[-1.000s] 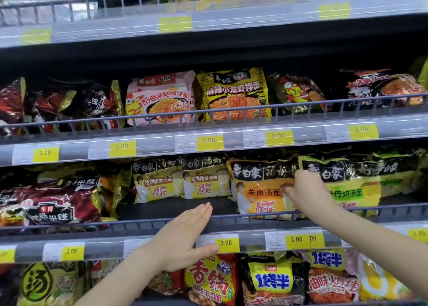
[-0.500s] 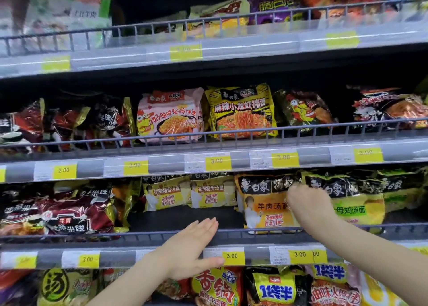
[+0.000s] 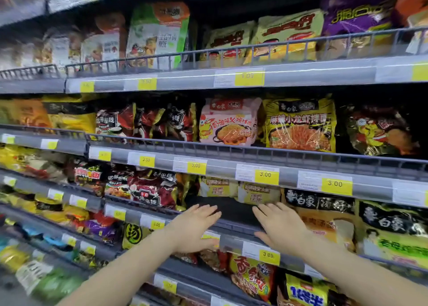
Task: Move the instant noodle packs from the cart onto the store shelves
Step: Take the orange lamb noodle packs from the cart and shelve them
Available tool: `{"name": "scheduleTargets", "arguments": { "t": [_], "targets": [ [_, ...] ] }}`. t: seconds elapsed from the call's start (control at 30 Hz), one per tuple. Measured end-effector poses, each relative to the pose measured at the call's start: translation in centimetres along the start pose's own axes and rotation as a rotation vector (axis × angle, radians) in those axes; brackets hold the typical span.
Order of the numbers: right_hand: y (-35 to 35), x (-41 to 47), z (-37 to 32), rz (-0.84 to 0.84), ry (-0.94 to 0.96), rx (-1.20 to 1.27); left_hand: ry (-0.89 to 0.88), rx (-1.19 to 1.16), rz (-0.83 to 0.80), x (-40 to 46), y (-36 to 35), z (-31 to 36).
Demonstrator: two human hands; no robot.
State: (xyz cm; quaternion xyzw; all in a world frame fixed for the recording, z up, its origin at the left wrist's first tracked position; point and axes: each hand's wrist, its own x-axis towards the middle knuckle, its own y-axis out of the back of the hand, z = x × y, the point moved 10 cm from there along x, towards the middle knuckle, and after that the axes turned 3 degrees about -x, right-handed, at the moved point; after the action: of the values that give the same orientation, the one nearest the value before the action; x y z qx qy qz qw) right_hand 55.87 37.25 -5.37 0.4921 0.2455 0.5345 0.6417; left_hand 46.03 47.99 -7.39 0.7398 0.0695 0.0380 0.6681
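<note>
Both my hands hover flat before a shelf rail point(image 3: 234, 224) with straight fingers and hold nothing. My left hand point(image 3: 196, 228) is at the rail's left, my right hand point(image 3: 281, 228) just right of a dark bare gap point(image 3: 228, 207) on the shelf. Behind the gap stand two pale yellow noodle packs point(image 3: 238, 191). To the right of my right hand stands an orange and black pack point(image 3: 324, 220), then a green and black pack point(image 3: 393, 231). Dark red packs point(image 3: 150, 189) lie left of the gap. No cart shows.
Above, a shelf carries a pink pack point(image 3: 228, 122), a yellow pack point(image 3: 301, 127) and a black pack point(image 3: 379, 132). Yellow price tags point(image 3: 266, 176) line every rail. Lower shelves hold more packs point(image 3: 252, 275). The top shelf point(image 3: 289, 74) is also stocked.
My right hand has let go of the orange and black pack and moved left with fingers straight. The view has swung left and up, showing more shelving on the left.
</note>
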Motion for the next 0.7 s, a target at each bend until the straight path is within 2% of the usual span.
{"name": "scheduleTargets", "arguments": {
  "t": [0.1, 0.17, 0.3, 0.5, 0.7],
  "targets": [
    [2.8, 0.4, -3.1, 0.026, 0.076, -0.002, 0.107, -0.006, 0.007, -3.4, 0.8, -2.0],
    [4.5, 0.5, -5.1, -0.001, 0.114, 0.086, 0.172, -0.011, 0.033, -6.2, 1.5, -3.0],
    [7.7, 1.0, -9.4, 0.093, 0.238, 0.153, 0.35, -0.003, 0.025, -12.8, 1.8, -5.7],
    [11.2, 2.6, -14.8, 0.213, 0.293, 0.276, 0.591, 0.025, 0.06, -22.3, 3.2, -9.8],
    [16.9, 5.3, -24.6, 0.319, 0.463, 0.35, 0.792, 0.09, 0.06, -34.8, 3.7, -13.7]
  ]
}}
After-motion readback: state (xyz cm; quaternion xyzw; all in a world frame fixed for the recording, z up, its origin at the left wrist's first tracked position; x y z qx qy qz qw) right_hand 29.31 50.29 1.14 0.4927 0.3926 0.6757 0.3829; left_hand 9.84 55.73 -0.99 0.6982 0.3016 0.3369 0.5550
